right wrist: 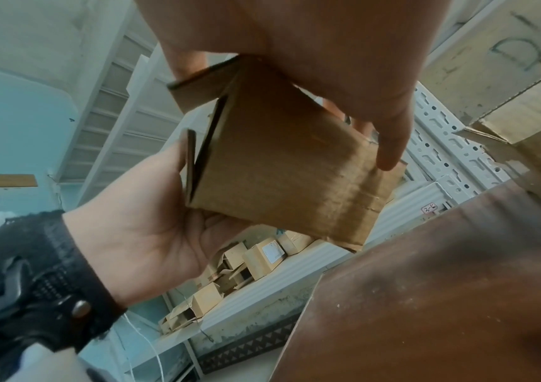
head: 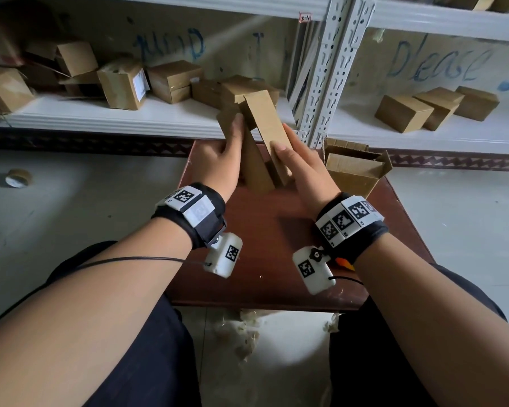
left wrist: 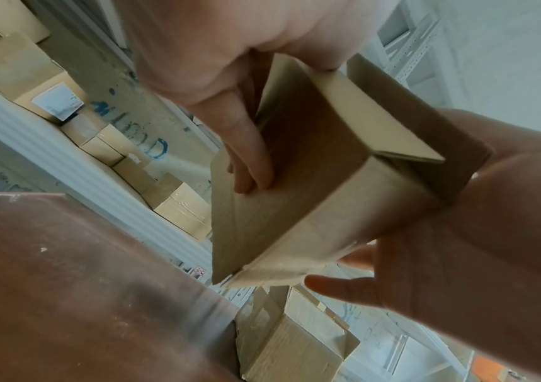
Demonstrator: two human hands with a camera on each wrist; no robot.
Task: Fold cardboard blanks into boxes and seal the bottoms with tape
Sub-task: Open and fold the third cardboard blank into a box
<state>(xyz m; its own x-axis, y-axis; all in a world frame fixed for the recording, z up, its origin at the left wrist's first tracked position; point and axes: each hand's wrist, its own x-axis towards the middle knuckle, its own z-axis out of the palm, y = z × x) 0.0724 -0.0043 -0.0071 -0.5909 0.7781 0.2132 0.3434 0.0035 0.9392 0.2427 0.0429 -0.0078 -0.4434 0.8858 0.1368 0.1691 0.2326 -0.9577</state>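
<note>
I hold a brown cardboard blank [head: 265, 124], half opened into a tube with loose flaps, in the air over the far part of a reddish-brown table [head: 276, 230]. My left hand [head: 232, 139] grips its left panel, fingers [left wrist: 249, 160] on one face and the palm under it [right wrist: 151, 219]. My right hand [head: 282, 148] pinches the right panel, thumb on the near face and straight fingers [left wrist: 337, 284] beneath. In the right wrist view the blank [right wrist: 282, 175] shows a creased side panel, with a fingertip [right wrist: 393, 144] along it. The blank's inside is hidden.
An open cardboard carton [head: 356, 171] sits at the table's far right corner. White shelves behind hold several small boxes [head: 174, 80] and more [head: 435, 108], split by a perforated metal upright [head: 329, 69]. A tape roll [head: 18, 177] lies on the floor, left.
</note>
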